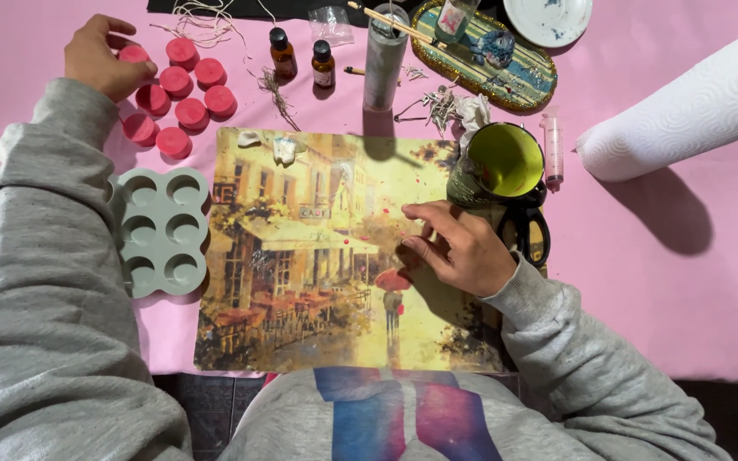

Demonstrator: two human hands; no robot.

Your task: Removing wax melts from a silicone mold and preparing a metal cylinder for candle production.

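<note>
The left hand (102,58) is seen at the far left of the pink cloth, its fingers curled over the leftmost of the pink wax discs (179,96); whether that disc is actually pinched or only touched cannot be told, as the fingertips are hidden behind the knuckles. The discs lie in a loose cluster just right of and nearer than that hand — close-set, flat, several touching — so the left hand is by far the nearer to them. No long axis is offered by the round discs; the cluster as a whole runs diagonally from far right to near left. Directly near of the cluster, a grey-green silicone mould (161,230) with round empty cavities is laid against the left edge of the picture placemat (318,256). The right hand (459,248) rests on the mat's right side, fingers loosely spread and holding nothing, just near of a dark mug (499,166) with a yellow-green inside, well apart from the discs.
</note>
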